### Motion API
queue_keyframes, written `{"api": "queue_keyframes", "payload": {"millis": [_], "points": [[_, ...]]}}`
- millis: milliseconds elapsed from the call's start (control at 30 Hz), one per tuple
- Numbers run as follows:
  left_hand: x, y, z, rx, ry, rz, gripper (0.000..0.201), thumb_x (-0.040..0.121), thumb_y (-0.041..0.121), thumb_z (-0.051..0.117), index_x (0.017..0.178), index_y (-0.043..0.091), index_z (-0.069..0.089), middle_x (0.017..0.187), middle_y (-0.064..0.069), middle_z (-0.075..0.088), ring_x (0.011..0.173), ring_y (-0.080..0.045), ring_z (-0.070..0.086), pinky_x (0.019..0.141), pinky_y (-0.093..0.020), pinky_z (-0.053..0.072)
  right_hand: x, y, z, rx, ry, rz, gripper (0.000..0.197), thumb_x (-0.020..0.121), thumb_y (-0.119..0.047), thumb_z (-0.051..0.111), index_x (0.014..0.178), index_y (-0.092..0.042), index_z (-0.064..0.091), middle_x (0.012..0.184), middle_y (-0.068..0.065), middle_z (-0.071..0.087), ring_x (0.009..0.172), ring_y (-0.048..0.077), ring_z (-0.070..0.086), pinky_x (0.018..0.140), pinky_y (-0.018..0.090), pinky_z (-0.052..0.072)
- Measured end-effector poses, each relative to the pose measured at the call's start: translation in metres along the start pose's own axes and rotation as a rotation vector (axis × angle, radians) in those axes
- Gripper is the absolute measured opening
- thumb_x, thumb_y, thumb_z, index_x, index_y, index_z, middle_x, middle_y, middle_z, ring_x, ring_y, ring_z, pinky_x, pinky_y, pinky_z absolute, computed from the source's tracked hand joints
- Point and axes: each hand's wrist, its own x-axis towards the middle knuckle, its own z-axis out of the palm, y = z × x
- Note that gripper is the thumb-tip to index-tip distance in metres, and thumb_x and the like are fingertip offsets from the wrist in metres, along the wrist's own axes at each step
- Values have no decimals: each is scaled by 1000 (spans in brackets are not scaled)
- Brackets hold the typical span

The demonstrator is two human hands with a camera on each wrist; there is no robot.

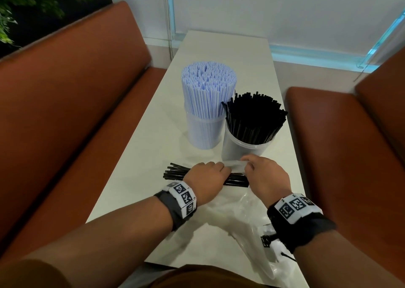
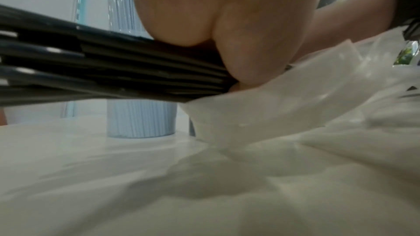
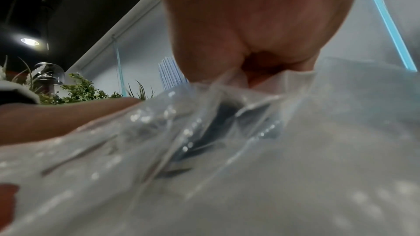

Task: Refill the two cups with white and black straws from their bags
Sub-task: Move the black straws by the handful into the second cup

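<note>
**Black straws half out of the bag, both hands on the job**

Forearms fill the bottom of the head view, each wrist strapped with a dark band carrying white blocks of square black-and-white marker codes; no readable words on them, nor on anything else in sight.

Left hand (image 1: 205, 179) is clenched around a bundle of black straws (image 1: 175, 172), lying crosswise on the table (image 1: 219, 53). Loose ends of the bundle fan out to the left past the knuckles. Left wrist view confirms: fingers (image 2: 250, 42) wrapped over the dark stack, the straws lifted just clear of the tabletop there.

Right hand (image 1: 266, 175) pinches the mouth of a clear plastic bag (image 1: 235, 166) at the other end of the bundle. Rest of the bag trails crumpled toward the near table edge, under the right wrist. Right wrist view, blurred: film bunched below the fingers, dark straw shapes showing through it.

Just beyond the hands, two translucent cups stand side by side, touching or nearly so. Right cup (image 1: 243, 147) holds black straws, splayed loosely. Left cup (image 1: 205, 132) is packed tight with white straws (image 1: 208, 90), faint blue stripes on them, standing taller.

Brown upholstered benches (image 1: 76, 90) flank the table. Green foliage (image 1: 32, 0) at upper left; pale wall behind.
</note>
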Motion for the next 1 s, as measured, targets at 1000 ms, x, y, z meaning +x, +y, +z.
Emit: {"api": "queue_keyframes", "payload": {"millis": [1000], "points": [[5,3,27,-62,-321,-162,30,98,21,50,125,8,50,120,-11,53,109,-29,54,80,-39,46,-2,-2,3,-1,-14,16,35,101,-25,36,123,-37,60,108,-7,70,82,16,55,69,30,40]]}}
